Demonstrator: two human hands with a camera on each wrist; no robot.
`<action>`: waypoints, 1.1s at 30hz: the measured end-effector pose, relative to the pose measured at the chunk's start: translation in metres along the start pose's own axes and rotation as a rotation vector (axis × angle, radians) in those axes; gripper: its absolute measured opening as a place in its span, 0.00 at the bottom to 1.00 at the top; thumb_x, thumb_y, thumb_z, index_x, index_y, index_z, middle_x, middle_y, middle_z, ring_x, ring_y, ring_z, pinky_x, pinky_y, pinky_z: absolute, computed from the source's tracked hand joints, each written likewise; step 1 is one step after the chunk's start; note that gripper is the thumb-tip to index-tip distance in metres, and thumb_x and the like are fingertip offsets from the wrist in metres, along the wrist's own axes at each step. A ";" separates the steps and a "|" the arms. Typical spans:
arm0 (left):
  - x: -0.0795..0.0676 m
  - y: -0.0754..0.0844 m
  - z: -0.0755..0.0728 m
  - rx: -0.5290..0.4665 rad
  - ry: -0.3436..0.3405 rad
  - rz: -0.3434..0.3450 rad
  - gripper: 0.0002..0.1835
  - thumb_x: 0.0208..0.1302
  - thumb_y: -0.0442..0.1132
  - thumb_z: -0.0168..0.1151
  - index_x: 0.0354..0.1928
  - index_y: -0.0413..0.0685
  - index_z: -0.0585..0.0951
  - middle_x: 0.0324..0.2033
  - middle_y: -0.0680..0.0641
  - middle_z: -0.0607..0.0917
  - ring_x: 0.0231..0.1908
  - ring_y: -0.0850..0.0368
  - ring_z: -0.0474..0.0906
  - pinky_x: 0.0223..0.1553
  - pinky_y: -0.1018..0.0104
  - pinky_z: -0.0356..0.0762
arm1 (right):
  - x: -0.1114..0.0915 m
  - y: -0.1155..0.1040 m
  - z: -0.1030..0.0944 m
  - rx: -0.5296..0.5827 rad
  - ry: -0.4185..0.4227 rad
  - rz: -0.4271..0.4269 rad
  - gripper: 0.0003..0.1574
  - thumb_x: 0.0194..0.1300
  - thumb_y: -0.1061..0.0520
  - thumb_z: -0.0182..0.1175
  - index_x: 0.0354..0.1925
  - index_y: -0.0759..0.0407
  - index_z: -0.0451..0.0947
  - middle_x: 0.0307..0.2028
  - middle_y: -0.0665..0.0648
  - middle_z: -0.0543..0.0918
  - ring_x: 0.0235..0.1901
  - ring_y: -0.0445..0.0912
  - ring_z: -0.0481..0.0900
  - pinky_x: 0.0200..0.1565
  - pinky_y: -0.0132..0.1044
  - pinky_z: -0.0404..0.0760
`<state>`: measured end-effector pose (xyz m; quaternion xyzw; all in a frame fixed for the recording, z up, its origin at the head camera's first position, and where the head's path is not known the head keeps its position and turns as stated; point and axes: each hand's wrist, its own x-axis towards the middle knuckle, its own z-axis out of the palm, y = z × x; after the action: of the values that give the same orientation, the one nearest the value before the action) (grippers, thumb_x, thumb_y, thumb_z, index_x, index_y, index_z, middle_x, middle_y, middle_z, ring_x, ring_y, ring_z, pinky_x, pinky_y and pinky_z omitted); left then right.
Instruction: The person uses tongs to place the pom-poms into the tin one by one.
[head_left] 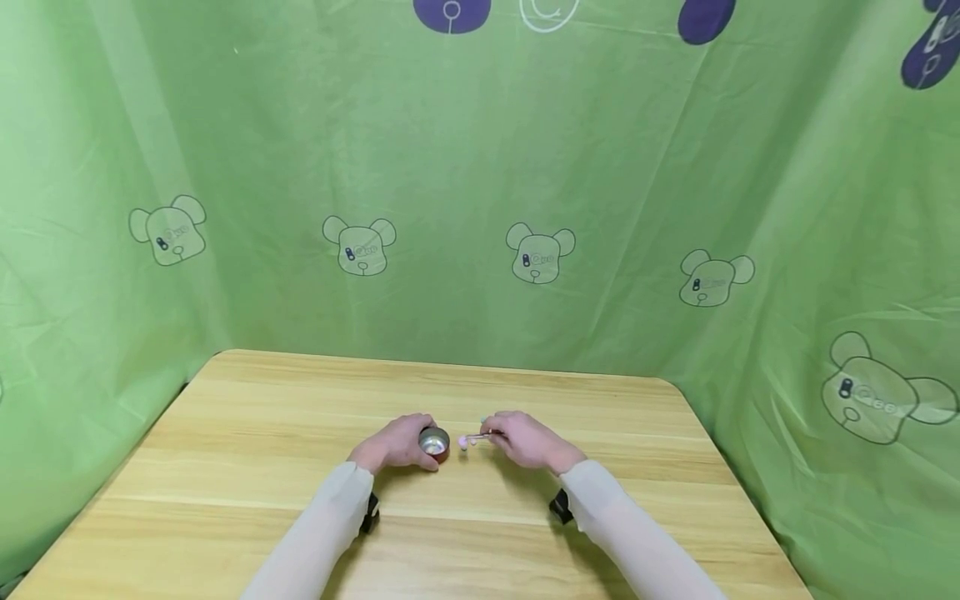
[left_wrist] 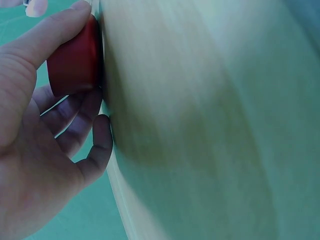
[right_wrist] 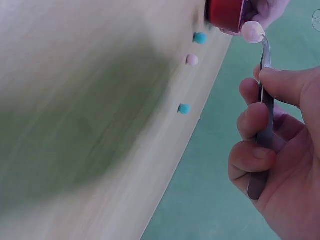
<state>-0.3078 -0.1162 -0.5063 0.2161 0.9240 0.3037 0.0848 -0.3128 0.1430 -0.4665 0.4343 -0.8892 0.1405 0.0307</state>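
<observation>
My left hand grips a small red tin from its left side, thumb on one side and fingers round the other. The tin stands upright on the table, its open top showing a silvery inside in the head view; what lies in it is too small to make out. To the right, my right hand holds metal tweezers between thumb and curled fingers. A pale pink pom-pom sits at their tips, above the table and close to the tin's rim.
Two teal pom-poms, one nearer the tin and one farther off, lie on the wooden table with a pink pom-pom between them. A green curtain with bear prints hangs behind and around the table.
</observation>
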 end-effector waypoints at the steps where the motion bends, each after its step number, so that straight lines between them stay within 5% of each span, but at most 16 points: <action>1: 0.000 0.000 0.000 0.000 0.001 0.001 0.28 0.43 0.46 0.77 0.45 0.48 0.76 0.38 0.52 0.79 0.40 0.55 0.75 0.44 0.58 0.72 | 0.001 0.000 -0.001 0.000 0.003 -0.004 0.07 0.67 0.62 0.56 0.41 0.56 0.79 0.35 0.49 0.80 0.35 0.41 0.77 0.40 0.37 0.77; 33: 0.001 -0.001 0.001 0.012 0.001 0.003 0.28 0.42 0.47 0.77 0.45 0.47 0.76 0.37 0.53 0.79 0.38 0.57 0.74 0.43 0.59 0.72 | 0.023 -0.006 -0.001 0.037 -0.008 0.006 0.08 0.68 0.61 0.54 0.43 0.55 0.79 0.38 0.49 0.81 0.39 0.42 0.77 0.45 0.39 0.77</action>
<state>-0.3091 -0.1156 -0.5076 0.2180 0.9255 0.2984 0.0826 -0.3227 0.1224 -0.4598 0.4326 -0.8879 0.1553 0.0184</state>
